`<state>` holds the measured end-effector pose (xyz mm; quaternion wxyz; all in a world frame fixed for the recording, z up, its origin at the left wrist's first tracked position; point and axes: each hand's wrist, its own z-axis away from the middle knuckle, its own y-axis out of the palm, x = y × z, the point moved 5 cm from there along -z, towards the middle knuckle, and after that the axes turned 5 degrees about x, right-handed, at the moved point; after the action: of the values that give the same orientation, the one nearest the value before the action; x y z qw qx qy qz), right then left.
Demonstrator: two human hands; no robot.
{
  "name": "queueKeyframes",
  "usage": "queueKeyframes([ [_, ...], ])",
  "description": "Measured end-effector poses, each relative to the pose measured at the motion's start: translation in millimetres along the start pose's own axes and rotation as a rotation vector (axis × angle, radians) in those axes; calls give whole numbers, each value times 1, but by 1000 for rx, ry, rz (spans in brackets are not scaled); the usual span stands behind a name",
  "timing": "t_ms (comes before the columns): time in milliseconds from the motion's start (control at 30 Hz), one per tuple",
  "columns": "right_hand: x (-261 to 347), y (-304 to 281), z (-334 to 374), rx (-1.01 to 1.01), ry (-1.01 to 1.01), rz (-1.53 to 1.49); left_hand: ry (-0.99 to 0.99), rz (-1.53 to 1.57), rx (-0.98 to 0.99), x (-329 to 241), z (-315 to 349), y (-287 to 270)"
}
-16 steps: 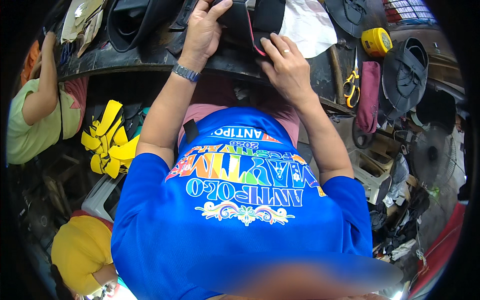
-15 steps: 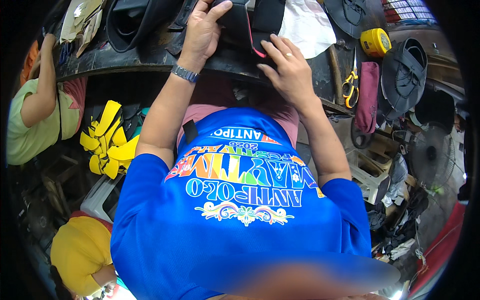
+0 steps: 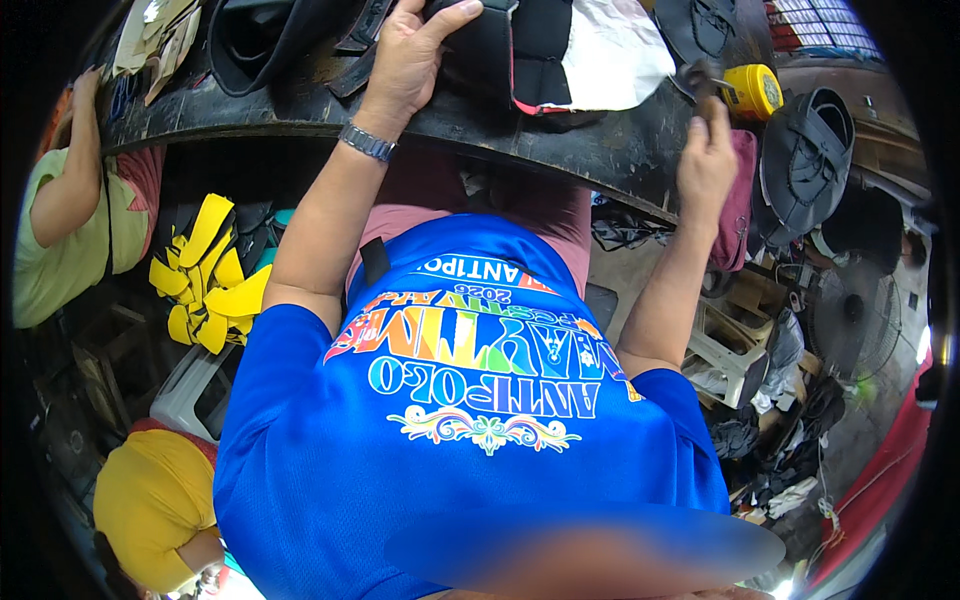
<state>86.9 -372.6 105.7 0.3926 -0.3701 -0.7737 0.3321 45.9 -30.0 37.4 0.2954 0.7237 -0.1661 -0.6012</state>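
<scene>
At the top edge, my left hand [image 3: 408,62] grips a black padded piece [image 3: 478,62] with red edging, thumb laid over it. Its fingertips run partly out of view. The piece lies on a dark worn workbench [image 3: 300,118], with a sheet of white material [image 3: 615,60] beside it on the right. Farther right, my right hand [image 3: 708,165] is closed around the wooden handle of a hammer [image 3: 698,76], raised with its metal head near a yellow tub [image 3: 752,92]. A maroon pouch [image 3: 738,200] is partly hidden behind that hand.
Black bag-like pieces [image 3: 255,45] and tan cut sheets [image 3: 155,45] lie at the back left. Dark laced items [image 3: 808,165] sit at the right edge. Yellow strips [image 3: 212,280] hang below the bench. Two other people, one in a light green shirt [image 3: 60,235], are at the left.
My right hand has left the black piece, moved right and picked up the hammer from beside the scissors. The red-edged flap now lies flat. My left hand stays on the piece.
</scene>
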Motion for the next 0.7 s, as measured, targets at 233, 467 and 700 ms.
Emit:
queueKeyframes([
  [233,116,-10,9,5,-254,-346,-13,9,2,2,-1,2],
  [467,108,22,19,344,-129,-366,-10,-43,-11,3,-1,3],
  [700,105,25,21,370,-36,-255,56,-85,11,0,-2,6],
])
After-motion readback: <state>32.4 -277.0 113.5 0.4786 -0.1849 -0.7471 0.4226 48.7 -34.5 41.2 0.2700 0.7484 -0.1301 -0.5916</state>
